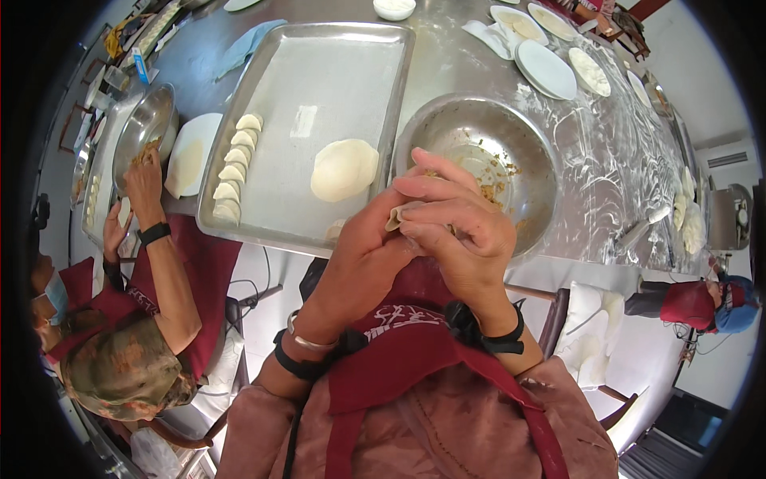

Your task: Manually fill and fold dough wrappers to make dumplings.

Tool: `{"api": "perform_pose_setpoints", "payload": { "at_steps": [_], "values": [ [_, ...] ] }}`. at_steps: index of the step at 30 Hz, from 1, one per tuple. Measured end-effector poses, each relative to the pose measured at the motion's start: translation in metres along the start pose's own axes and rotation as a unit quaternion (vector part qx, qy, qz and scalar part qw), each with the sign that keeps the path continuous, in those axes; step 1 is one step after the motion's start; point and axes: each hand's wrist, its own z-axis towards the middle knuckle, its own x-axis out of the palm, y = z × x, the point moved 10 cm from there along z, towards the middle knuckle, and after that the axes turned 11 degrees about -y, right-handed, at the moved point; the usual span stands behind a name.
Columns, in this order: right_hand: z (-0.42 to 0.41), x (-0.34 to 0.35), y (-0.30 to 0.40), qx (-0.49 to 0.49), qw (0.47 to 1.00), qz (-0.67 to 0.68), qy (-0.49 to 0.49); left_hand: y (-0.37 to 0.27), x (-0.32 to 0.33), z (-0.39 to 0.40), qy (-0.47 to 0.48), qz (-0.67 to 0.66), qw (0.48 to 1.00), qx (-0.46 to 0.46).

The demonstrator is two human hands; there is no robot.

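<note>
A dumpling (395,218) with a pale dough wrapper is pinched between my left hand (365,257) and my right hand (470,224). Fingers of both hands overlap around it, so most of the dumpling is hidden. Just beyond my right hand lies a steel mixing bowl (431,120) with bits of brown filling (494,191) stuck inside. To the left is a metal tray (287,78). A stack of round dough wrappers (344,170) rests on the tray, and a row of folded dumplings (233,170) runs along its left side.
At left a co-worker's hand (143,179) reaches into another steel bowl (161,114), beside a white plate (203,143) with wrappers. White plates (547,69) stand at the back right. Flour covers the right of the steel table (598,155), where a white-tipped tool (643,227) lies near the edge.
</note>
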Motion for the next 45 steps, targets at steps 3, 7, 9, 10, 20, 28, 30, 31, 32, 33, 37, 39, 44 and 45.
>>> {"api": "perform_pose_setpoints", "payload": {
  "at_steps": [3, 7, 9, 10, 20, 28, 30, 31, 32, 33, 37, 39, 44, 45],
  "values": [
    [0.001, 0.009, 0.010, -0.020, 0.997, -0.064, 0.030, 0.007, -0.010, 0.000, 0.005, 0.034, 0.999, -0.011],
    [0.005, 0.016, 0.006, 0.035, 0.995, -0.064, 0.065, 0.000, -0.010, -0.004, 0.006, 0.026, 0.999, -0.026],
    [0.006, 0.020, 0.007, 0.033, 0.994, -0.056, 0.088, -0.002, -0.010, -0.008, 0.001, 0.007, 0.999, -0.031],
    [0.004, 0.025, 0.008, 0.030, 0.993, -0.047, 0.108, -0.002, -0.011, -0.010, -0.002, -0.009, 0.999, -0.036],
    [-0.003, 0.030, 0.017, 0.000, 0.999, -0.019, 0.027, -0.012, -0.020, -0.024, -0.015, -0.043, 0.999, -0.021],
    [-0.007, 0.031, 0.018, 0.050, 0.998, -0.027, -0.008, -0.011, -0.033, -0.036, -0.042, -0.011, 0.999, 0.006],
    [-0.008, 0.030, 0.018, 0.052, 0.998, -0.013, -0.014, -0.011, -0.032, -0.037, -0.049, -0.017, 0.999, 0.015],
    [-0.009, 0.030, 0.018, 0.056, 0.998, -0.001, -0.019, -0.013, -0.032, -0.038, -0.056, -0.025, 0.998, 0.022],
    [-0.010, 0.028, 0.016, 0.054, 0.998, 0.000, -0.022, -0.014, -0.031, -0.040, -0.054, -0.023, 0.998, 0.022],
    [-0.011, 0.029, 0.019, 0.015, 1.000, -0.013, -0.009, -0.015, -0.031, -0.041, -0.058, -0.009, 0.998, 0.028],
    [-0.012, 0.031, 0.036, -0.079, 0.995, -0.054, 0.037, -0.021, -0.024, -0.042, -0.031, 0.069, 0.996, 0.046],
    [-0.009, 0.030, 0.039, -0.074, 0.993, -0.075, 0.061, -0.017, -0.024, -0.043, -0.025, 0.052, 0.998, 0.026],
    [-0.002, 0.033, 0.030, 0.063, 0.993, -0.039, 0.092, -0.010, -0.018, -0.043, 0.027, 0.069, 0.997, -0.034],
    [0.000, 0.036, 0.034, 0.033, 0.993, -0.025, 0.110, -0.009, -0.018, -0.044, 0.027, 0.058, 0.997, -0.033]
  ]
}}
